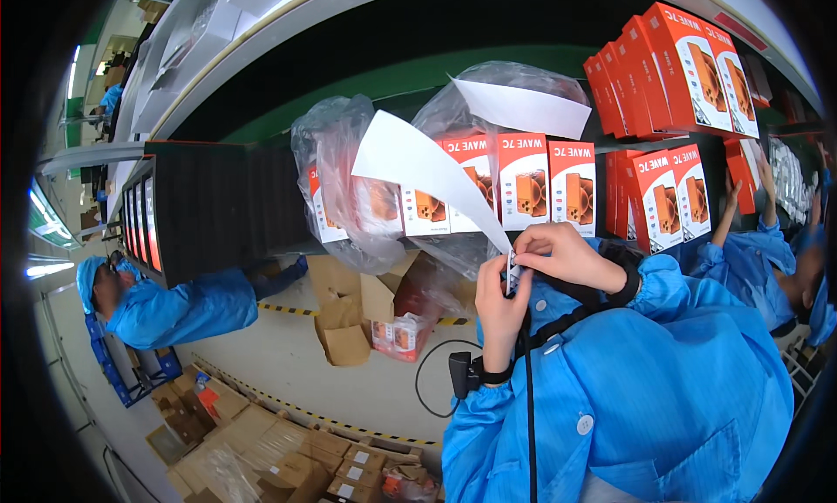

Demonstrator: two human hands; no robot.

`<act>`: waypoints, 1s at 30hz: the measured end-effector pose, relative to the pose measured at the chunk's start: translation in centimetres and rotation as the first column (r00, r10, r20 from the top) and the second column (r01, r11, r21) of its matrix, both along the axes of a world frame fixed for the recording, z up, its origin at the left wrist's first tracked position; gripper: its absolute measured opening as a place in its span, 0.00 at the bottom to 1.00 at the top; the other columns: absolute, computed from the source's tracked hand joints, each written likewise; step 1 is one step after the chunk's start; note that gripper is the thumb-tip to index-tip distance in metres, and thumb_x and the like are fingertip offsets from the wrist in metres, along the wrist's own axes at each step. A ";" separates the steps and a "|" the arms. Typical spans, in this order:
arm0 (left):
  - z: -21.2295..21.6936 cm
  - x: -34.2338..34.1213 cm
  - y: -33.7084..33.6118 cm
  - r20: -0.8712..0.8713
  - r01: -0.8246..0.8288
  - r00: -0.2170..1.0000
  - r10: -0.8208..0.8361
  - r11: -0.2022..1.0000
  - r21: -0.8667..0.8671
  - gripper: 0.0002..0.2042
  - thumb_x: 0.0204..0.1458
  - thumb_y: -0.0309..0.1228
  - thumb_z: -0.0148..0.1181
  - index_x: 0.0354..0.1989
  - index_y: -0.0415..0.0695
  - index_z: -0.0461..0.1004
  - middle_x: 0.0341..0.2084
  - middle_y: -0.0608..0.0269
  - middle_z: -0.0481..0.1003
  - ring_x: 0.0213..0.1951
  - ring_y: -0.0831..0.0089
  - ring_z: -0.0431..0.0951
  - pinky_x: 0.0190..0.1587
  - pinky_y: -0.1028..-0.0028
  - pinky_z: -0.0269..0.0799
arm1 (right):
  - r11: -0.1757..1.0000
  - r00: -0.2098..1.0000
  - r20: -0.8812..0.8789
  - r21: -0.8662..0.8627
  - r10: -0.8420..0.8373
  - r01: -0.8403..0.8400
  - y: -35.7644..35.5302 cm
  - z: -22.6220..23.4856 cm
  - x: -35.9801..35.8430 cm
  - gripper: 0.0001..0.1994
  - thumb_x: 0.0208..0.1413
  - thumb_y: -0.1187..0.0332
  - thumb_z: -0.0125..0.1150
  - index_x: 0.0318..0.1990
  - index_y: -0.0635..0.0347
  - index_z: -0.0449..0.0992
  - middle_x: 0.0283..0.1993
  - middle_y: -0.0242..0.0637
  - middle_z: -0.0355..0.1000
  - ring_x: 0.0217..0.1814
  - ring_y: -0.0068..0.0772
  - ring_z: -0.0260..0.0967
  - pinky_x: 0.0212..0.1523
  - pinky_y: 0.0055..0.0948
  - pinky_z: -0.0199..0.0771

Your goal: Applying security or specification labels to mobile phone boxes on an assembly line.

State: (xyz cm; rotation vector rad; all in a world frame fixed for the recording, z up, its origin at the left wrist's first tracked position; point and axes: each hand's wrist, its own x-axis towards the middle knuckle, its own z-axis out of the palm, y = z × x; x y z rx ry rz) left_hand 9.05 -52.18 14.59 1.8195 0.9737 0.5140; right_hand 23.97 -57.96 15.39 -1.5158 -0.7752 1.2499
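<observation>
My left hand (501,309) and my right hand (562,254) come together close in front of my blue smock. Between their closed fingertips is the narrow lower end of a long white paper strip (418,159). Its wide end curls up and away to the left, over the bagged boxes. Fingers partly hide the pinched end, and a small dark piece beside it is too small to name. Just beyond my hands stands a row of red and white boxes (523,189), some under a clear plastic bag (344,146). A second white paper strip (527,109) lies over another clear bag (501,76).
Stacked red boxes (649,76) stand on the right of the dark conveyor (240,193). A co-worker's hands (745,185) reach toward them. Another person in blue (183,307) is at far left. An open carton (344,316) and stacked cartons (331,455) are below. A black cable (529,416) hangs by my arm.
</observation>
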 end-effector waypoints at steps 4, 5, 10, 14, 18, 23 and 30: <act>-1.9 -1.4 1.8 -0.213 -0.145 0.958 0.190 0.967 0.210 0.07 0.54 0.29 0.54 0.37 0.39 0.70 0.24 0.44 0.72 0.28 0.45 0.74 0.29 0.60 0.69 | 0.993 0.995 0.098 0.110 0.022 -0.032 1.1 -2.7 0.2 0.05 0.47 0.74 0.63 0.30 0.66 0.73 0.31 0.37 0.70 0.34 0.28 0.74 0.38 0.25 0.77; -2.2 -1.9 2.3 -0.189 -0.239 0.945 0.267 0.958 0.158 0.08 0.54 0.28 0.54 0.37 0.36 0.67 0.24 0.45 0.73 0.26 0.49 0.76 0.27 0.62 0.70 | 0.997 0.979 0.203 0.057 0.035 -0.047 1.6 -4.3 0.9 0.06 0.45 0.73 0.63 0.28 0.66 0.74 0.28 0.38 0.71 0.30 0.29 0.74 0.34 0.26 0.76; -2.0 -2.8 2.9 0.017 -0.411 0.908 0.419 0.897 -0.163 0.12 0.57 0.29 0.52 0.40 0.31 0.62 0.29 0.49 0.74 0.30 0.68 0.78 0.29 0.71 0.77 | 0.988 0.895 0.420 -0.044 0.151 -0.146 2.8 -11.7 3.3 0.04 0.48 0.71 0.59 0.27 0.63 0.74 0.19 0.36 0.70 0.20 0.28 0.71 0.23 0.26 0.69; -2.0 -2.8 2.7 0.038 -0.405 0.907 0.420 0.893 -0.197 0.12 0.58 0.28 0.51 0.41 0.30 0.61 0.32 0.48 0.74 0.31 0.70 0.78 0.30 0.72 0.79 | 0.980 0.837 0.510 -0.098 0.198 -0.172 3.3 -12.3 2.9 0.05 0.48 0.71 0.58 0.26 0.64 0.74 0.19 0.37 0.70 0.20 0.30 0.71 0.23 0.27 0.68; -2.4 -2.8 2.5 0.049 -0.389 0.911 0.409 0.894 -0.223 0.12 0.58 0.28 0.51 0.41 0.30 0.61 0.32 0.48 0.74 0.31 0.70 0.77 0.30 0.72 0.79 | 0.987 0.835 0.528 -0.096 0.158 -0.125 3.3 -12.5 2.6 0.06 0.48 0.71 0.57 0.25 0.64 0.74 0.19 0.38 0.69 0.20 0.31 0.71 0.22 0.28 0.67; -2.9 -2.9 2.4 0.065 -0.397 0.904 0.422 0.887 -0.237 0.12 0.58 0.28 0.51 0.42 0.30 0.62 0.32 0.48 0.74 0.31 0.70 0.78 0.30 0.72 0.79 | 0.994 0.856 0.508 -0.099 0.097 -0.054 3.1 -12.2 2.1 0.05 0.47 0.72 0.58 0.24 0.64 0.73 0.18 0.38 0.68 0.20 0.31 0.70 0.22 0.29 0.67; -2.5 -3.0 2.4 0.036 -0.378 0.915 0.401 0.887 -0.263 0.12 0.58 0.28 0.50 0.43 0.32 0.61 0.35 0.52 0.72 0.35 0.73 0.75 0.33 0.70 0.80 | 0.993 0.798 0.595 -0.110 0.092 -0.032 3.2 -11.4 1.6 0.05 0.45 0.72 0.57 0.23 0.63 0.73 0.21 0.41 0.69 0.23 0.41 0.69 0.26 0.35 0.68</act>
